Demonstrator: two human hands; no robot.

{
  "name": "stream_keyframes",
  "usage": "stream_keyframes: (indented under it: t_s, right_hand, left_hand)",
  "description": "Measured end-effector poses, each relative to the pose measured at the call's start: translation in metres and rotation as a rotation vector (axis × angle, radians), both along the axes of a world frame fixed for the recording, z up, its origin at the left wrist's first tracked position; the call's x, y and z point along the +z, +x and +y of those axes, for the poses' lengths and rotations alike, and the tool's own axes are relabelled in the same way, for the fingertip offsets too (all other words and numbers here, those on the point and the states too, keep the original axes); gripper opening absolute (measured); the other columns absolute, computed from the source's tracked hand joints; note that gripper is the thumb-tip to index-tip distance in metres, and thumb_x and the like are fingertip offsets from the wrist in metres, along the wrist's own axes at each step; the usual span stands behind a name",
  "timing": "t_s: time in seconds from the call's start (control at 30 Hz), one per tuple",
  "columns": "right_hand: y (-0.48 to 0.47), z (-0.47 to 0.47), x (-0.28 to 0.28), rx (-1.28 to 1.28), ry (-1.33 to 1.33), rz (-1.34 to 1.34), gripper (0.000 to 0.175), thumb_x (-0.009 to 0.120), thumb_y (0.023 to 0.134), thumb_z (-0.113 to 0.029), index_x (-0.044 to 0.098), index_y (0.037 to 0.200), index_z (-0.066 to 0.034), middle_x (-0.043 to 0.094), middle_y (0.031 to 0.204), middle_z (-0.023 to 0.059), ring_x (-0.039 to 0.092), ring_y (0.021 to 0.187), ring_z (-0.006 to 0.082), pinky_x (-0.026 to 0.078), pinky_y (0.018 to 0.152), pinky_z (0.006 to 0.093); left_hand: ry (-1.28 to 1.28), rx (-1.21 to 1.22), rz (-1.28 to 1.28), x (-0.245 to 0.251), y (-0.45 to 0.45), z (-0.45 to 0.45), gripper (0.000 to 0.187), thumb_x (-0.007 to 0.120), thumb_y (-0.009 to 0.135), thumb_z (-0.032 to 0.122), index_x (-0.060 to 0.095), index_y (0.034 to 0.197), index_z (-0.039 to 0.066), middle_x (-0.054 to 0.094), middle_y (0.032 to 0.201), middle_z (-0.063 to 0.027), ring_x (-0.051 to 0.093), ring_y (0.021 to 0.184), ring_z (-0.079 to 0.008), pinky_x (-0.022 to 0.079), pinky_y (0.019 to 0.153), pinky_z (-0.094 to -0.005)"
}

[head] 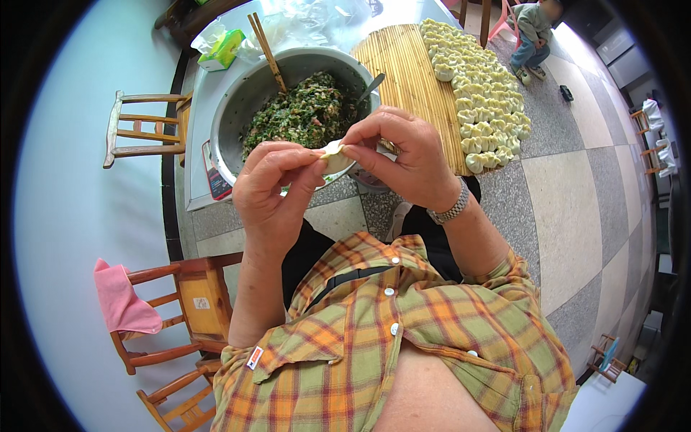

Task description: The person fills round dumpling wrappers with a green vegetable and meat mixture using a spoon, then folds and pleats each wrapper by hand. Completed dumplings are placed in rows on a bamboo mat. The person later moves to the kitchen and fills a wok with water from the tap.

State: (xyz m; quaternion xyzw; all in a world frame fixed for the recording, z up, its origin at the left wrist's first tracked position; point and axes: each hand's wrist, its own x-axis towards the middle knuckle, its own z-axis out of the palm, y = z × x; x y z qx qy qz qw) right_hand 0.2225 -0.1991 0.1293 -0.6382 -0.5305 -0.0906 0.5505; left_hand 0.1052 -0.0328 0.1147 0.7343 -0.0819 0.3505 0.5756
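Between both hands, above the near rim of a large metal bowl (222,116), I hold a pale dumpling (336,160). The thumb and fingertips of my left hand (278,186) pinch its left end. My right hand (405,154), with a metal-band watch on the wrist, grips the right end the same way. Chopped green and pinkish filling (302,110) is heaped in the bowl. Wooden chopsticks (268,54) stand upright in it, and a metal spoon handle (372,86) leans at the right rim. Rows of finished dumplings (483,102) lie right of the bowl.
The dumplings sit on a slatted mat (402,70) at the table's (197,189) right. A tissue pack (222,51) and plastic bags (307,24) lie behind the bowl. Wooden chairs (148,127) stand left, one with a pink cloth (127,297). A seated person (532,35) is at far right.
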Motion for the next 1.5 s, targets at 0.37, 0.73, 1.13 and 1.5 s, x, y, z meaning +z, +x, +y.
stream_keyframes:
  t_s: [0.37, 0.73, 1.13, 1.5]
  right_hand:
    - [-0.003, -0.002, 0.003, 0.017, -0.014, -0.016, 0.01, 0.075, 0.083, -0.007, 0.067, 0.088, -0.0042, 0.066, 0.079, 0.0055, 0.064, 0.07, 0.0159, 0.051, 0.058, 0.0263]
    - [-0.009, -0.005, 0.01, 0.077, -0.057, -0.055, 0.011, 0.075, 0.082, -0.007, 0.067, 0.09, -0.0042, 0.064, 0.079, 0.0055, 0.064, 0.069, 0.0151, 0.052, 0.059, 0.0257]
    - [-0.015, -0.011, 0.028, 0.119, -0.047, -0.142, 0.013, 0.076, 0.077, -0.002, 0.066, 0.085, -0.004, 0.064, 0.077, 0.0064, 0.064, 0.071, 0.0213, 0.051, 0.061, 0.0299]
    - [-0.025, -0.006, 0.041, 0.041, -0.092, -0.132, 0.013, 0.07, 0.076, -0.001, 0.058, 0.079, -0.0036, 0.06, 0.072, 0.0079, 0.062, 0.067, 0.023, 0.05, 0.056, 0.0321]
  left_hand:
    - [-0.078, -0.058, 0.036, 0.004, -0.004, -0.002, 0.013, 0.068, 0.086, -0.005, 0.067, 0.099, -0.004, 0.062, 0.097, -0.0097, 0.062, 0.072, -0.01, 0.052, 0.057, -0.02]
    - [-0.082, -0.123, 0.05, 0.009, -0.008, 0.001, 0.017, 0.068, 0.084, -0.009, 0.067, 0.101, -0.004, 0.063, 0.098, -0.0098, 0.065, 0.079, -0.0117, 0.057, 0.064, -0.0216]
    - [0.205, -0.089, 0.066, 0.032, -0.018, 0.002, 0.018, 0.07, 0.08, -0.01, 0.068, 0.096, -0.001, 0.063, 0.094, -0.0088, 0.066, 0.079, -0.0122, 0.057, 0.063, -0.0227]
    - [0.588, 0.168, -0.026, 0.054, -0.021, -0.008, 0.016, 0.072, 0.077, -0.009, 0.066, 0.087, 0.002, 0.062, 0.086, -0.0078, 0.064, 0.071, -0.0145, 0.052, 0.059, -0.0247]
